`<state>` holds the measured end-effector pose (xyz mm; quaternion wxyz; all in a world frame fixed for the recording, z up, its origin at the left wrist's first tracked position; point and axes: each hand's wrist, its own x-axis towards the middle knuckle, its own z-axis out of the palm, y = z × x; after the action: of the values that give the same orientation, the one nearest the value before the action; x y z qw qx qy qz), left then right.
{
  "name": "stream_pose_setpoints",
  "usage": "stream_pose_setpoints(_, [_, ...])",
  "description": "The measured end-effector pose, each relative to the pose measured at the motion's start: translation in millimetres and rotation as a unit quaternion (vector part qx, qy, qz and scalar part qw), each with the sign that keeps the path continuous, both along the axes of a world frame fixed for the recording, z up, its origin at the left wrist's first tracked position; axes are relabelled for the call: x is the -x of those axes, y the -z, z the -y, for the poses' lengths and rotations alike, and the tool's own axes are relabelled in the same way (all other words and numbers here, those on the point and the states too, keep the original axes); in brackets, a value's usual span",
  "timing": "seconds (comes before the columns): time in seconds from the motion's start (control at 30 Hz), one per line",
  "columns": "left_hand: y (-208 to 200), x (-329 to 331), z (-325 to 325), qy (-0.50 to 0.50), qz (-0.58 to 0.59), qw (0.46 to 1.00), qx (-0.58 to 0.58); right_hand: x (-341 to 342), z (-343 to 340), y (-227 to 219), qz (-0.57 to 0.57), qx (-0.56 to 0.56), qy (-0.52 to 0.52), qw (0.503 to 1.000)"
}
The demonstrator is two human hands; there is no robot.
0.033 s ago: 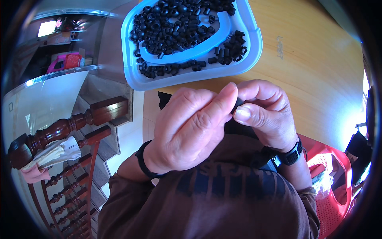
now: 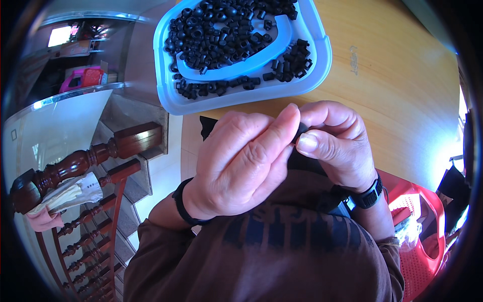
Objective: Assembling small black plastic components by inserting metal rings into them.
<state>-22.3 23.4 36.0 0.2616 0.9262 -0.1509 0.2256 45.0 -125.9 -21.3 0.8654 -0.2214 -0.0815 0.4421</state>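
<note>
My left hand [image 2: 241, 161] and my right hand [image 2: 339, 143] meet in front of my chest, near the table's front edge. Between their fingertips sits a small black piece [image 2: 301, 130], mostly covered by the fingers. The right thumb and forefinger pinch it from the right, while the left thumb and fingers close on it from the left. Just beyond my hands, a pale blue plastic tray [image 2: 236, 100] holds many small black cylindrical parts [image 2: 216, 38]. A curved pale blue divider [image 2: 229, 72] inside the tray separates a large heap from smaller groups [image 2: 294, 60] along the near and right sides.
The tray rests on a yellow wooden table [image 2: 387, 85]. To the left are a dark wooden stair railing [image 2: 75, 163] with cloths [image 2: 70, 196] hung over it, and stairs going down. A red plastic chair [image 2: 422, 261] stands at the lower right.
Slightly more of the black piece shows between my fingertips, and the left fingers have shifted a little. The tray and its parts stay the same.
</note>
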Motion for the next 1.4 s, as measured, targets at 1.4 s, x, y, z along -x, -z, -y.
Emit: stream_pose_setpoints(1.4, [-14, -21, -12, -0.004, -0.020, 0.943, -0.333, -2, -1, -3, 0.060, 0.071, -0.002, 0.996])
